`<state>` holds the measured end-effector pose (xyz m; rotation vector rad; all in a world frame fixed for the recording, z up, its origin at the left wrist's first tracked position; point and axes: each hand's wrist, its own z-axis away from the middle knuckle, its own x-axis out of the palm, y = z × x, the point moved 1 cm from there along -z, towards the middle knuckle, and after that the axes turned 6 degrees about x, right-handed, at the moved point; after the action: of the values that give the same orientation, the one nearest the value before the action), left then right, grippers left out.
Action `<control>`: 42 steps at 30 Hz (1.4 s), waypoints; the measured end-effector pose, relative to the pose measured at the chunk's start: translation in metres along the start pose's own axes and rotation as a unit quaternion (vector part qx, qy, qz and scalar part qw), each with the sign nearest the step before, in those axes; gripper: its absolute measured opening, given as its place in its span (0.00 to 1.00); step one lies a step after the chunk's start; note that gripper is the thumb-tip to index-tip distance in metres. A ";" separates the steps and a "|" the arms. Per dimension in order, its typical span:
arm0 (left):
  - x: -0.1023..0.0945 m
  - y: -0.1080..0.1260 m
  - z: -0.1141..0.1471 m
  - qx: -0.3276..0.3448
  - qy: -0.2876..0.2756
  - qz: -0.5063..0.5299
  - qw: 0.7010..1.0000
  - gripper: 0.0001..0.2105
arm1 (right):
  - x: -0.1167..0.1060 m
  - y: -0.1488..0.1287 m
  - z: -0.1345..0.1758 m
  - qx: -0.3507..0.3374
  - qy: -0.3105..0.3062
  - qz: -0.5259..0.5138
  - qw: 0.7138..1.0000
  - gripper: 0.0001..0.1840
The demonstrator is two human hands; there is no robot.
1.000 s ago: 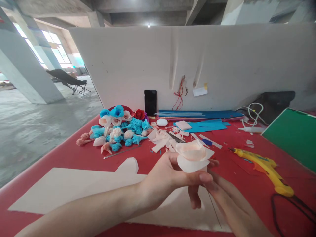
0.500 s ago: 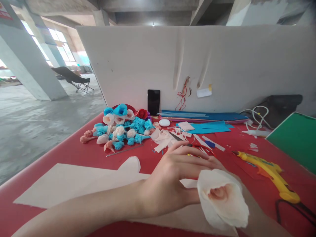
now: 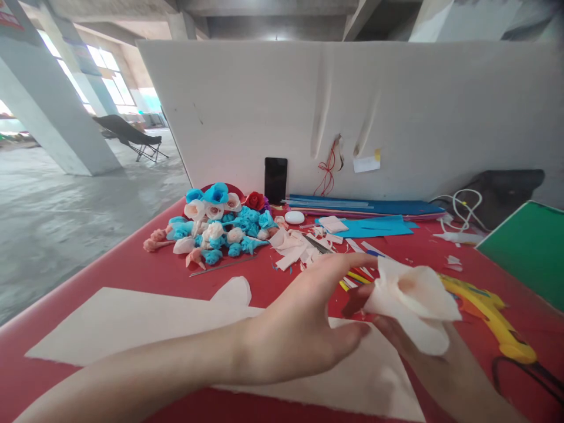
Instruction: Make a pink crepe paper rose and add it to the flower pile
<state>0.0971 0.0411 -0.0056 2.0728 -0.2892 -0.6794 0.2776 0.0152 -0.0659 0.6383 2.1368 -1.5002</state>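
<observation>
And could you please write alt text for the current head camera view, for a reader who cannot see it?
A pale paper flower is just above a person's right hand, the open left hand close beside it, over a red table. Farther back lie piled blue, white and pink flowers and pale paper scraps, with a yellow glue gun at right.

1 black chair (image 3: 127, 130) on grey floor (image 3: 83, 229)

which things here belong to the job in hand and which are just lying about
Likely belongs to the job:
pale paper flower up by the hands
paper sheet
flower pile
scissors
glue gun

Probably just lying about:
phone
white oval case
black bag
chair
</observation>
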 end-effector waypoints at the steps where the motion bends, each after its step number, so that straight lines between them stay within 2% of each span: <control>1: -0.002 0.001 -0.001 -0.027 0.005 0.033 0.999 0.21 | -0.002 0.001 -0.001 -0.006 -0.003 -0.002 1.000 0.17; 3: -0.006 0.004 -0.003 -0.057 0.019 0.124 0.990 0.15 | -0.005 0.000 -0.003 -0.012 -0.006 -0.005 1.000 0.13; 6: -0.009 0.006 -0.006 -0.081 0.020 0.259 0.962 0.06 | -0.006 -0.006 -0.005 -0.023 -0.031 -0.027 0.999 0.11; 9: -0.009 0.006 -0.008 -0.070 0.023 0.317 0.945 0.06 | -0.004 -0.015 -0.004 -0.025 -0.070 -0.060 0.995 0.12; 13: -0.009 0.006 -0.009 -0.065 0.037 0.327 0.942 0.09 | -0.002 -0.017 -0.002 -0.001 -0.102 -0.057 0.993 0.16; 16: -0.010 0.005 -0.007 -0.062 0.027 0.327 0.943 0.09 | -0.003 -0.013 -0.001 -0.026 -0.060 -0.038 0.997 0.12; 18: -0.010 0.004 -0.006 -0.068 0.026 0.326 0.943 0.10 | -0.003 -0.012 -0.002 -0.062 -0.038 -0.018 0.997 0.10; 22: -0.011 0.005 -0.006 -0.083 0.037 0.320 0.943 0.10 | -0.005 -0.010 -0.005 -0.157 0.007 0.026 0.987 0.14; 26: -0.011 0.007 -0.007 -0.116 0.058 0.324 0.937 0.08 | -0.005 -0.009 -0.008 -0.226 0.067 0.049 0.971 0.11; 32: -0.011 0.007 -0.008 -0.162 0.050 0.358 0.918 0.07 | -0.005 -0.010 -0.011 -0.239 0.067 0.042 0.968 0.10; 37: -0.011 0.006 -0.008 -0.163 0.050 0.395 0.903 0.06 | -0.007 -0.010 -0.011 -0.253 0.070 0.047 0.964 0.09; 42: -0.010 0.003 -0.008 -0.158 0.040 0.399 0.902 0.05 | -0.007 -0.013 -0.013 -0.258 0.066 0.063 0.962 0.07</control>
<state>0.0931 0.0494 0.0039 1.4738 -0.8584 -0.1189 0.2741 0.0231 -0.0480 0.6752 2.4002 -0.7964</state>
